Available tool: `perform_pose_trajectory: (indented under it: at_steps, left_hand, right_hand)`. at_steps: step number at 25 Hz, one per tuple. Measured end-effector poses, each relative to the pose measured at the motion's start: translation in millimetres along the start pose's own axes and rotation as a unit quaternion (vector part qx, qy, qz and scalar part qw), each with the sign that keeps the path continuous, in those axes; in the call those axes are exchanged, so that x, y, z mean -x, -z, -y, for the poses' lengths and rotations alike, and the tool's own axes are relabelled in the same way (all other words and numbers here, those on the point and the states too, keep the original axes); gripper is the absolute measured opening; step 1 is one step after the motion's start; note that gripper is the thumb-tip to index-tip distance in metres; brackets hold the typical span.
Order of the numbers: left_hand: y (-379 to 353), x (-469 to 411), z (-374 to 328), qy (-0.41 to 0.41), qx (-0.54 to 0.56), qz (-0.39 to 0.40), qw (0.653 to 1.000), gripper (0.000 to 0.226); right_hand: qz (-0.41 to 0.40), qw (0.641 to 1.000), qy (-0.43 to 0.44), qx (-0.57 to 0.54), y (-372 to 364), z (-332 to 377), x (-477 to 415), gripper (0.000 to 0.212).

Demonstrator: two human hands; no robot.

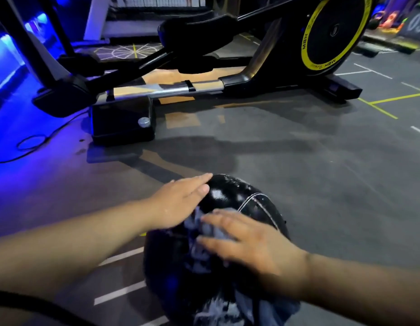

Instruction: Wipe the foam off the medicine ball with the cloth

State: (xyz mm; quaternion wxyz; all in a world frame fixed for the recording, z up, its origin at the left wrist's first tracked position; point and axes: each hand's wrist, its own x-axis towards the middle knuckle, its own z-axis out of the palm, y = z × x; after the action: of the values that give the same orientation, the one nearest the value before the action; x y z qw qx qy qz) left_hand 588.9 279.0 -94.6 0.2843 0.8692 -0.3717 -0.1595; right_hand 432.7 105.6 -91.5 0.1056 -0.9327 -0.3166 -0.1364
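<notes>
A black, glossy medicine ball [230, 196] with a white seam rests on the gym floor at the bottom centre. White foam specks dot its far top and a patch near the bottom. My left hand [180, 201] lies flat on the ball's upper left side, fingers extended. My right hand [249, 243] presses a blue-grey cloth [204, 234] against the top of the ball, fingers spread over it. More of the cloth hangs below my right wrist. The ball's right side is hidden under my right hand and forearm.
A black elliptical trainer [187, 88] with a yellow-rimmed flywheel [333, 34] stands just beyond the ball. A cable [30, 142] loops on the floor at the left under blue light. Grey floor [321, 161] with yellow and white lines lies to the right.
</notes>
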Motion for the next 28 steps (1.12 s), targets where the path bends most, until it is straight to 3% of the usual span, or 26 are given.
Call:
perform_pose_trajectory:
  at_steps: [2,5,8,10,11,13,15,17,18,20,22,23,25,28]
  left_hand:
    - [-21.2,16.4,5.8,0.007,-0.007,-0.040,0.999,0.072]
    - [-25.4,28.7,15.7,0.019,0.028,-0.047,0.998,0.069]
    - [-23.8,30.0,14.3,0.039,0.089,-0.040,0.994,0.064]
    - [-27.3,32.7,9.0,0.020,0.112,-0.043,0.993,0.070]
    - [-30.3,34.9,6.5,0.008,0.107,-0.051,0.993,0.073]
    - [-35.4,39.5,4.3,-0.018,0.097,-0.084,0.992,0.073]
    - [-40.5,44.9,8.6,-0.059,0.110,-0.120,0.985,0.070]
    - [-42.6,46.5,13.3,-0.072,0.132,-0.131,0.980,0.068]
    - [-40.7,44.6,13.0,-0.057,0.148,-0.123,0.980,0.069]
    - [-35.9,38.2,7.9,-0.019,0.158,-0.099,0.982,0.072]
    - [-35.6,33.6,-0.1,-0.017,0.121,-0.088,0.989,0.080]
    - [-37.2,32.3,-2.6,-0.024,0.109,-0.092,0.990,0.081]
    - [-40.6,29.0,2.6,-0.029,0.108,-0.107,0.988,0.079]
    - [-37.9,21.4,22.6,0.001,0.186,-0.116,0.976,0.072]
  right_hand:
    - [-0.005,0.996,0.068,0.056,-2.7,13.4,-2.5,0.033]
    - [0.014,0.998,0.057,0.018,1.3,8.1,-5.1,0.035]
    - [-0.011,0.991,-0.113,-0.066,7.6,-39.5,-14.2,0.036]
    - [-0.040,0.958,-0.255,-0.124,14.2,-68.0,-22.1,0.032]
    - [-0.048,0.948,-0.282,-0.137,14.9,-68.0,-23.8,0.031]
    - [-0.049,0.966,-0.223,-0.124,8.6,-40.1,-26.2,0.034]
    - [-0.001,0.990,-0.061,-0.129,4.6,-0.7,-28.7,0.034]
    - [0.029,0.992,0.014,-0.118,3.8,-1.9,-35.4,0.031]
    - [0.005,0.992,-0.016,-0.122,4.2,-15.7,-40.0,0.032]
    - [-0.061,0.970,-0.191,-0.140,4.1,-53.7,-44.1,0.033]
    - [-0.058,0.922,-0.354,-0.143,6.3,-87.6,-39.5,0.029]
    - [-0.054,0.913,-0.378,-0.141,6.1,-93.3,-36.8,0.029]
    - [-0.068,0.937,-0.313,-0.138,6.4,-77.2,-38.4,0.034]
    - [-0.042,0.984,-0.115,-0.128,1.5,-23.9,-39.5,0.037]
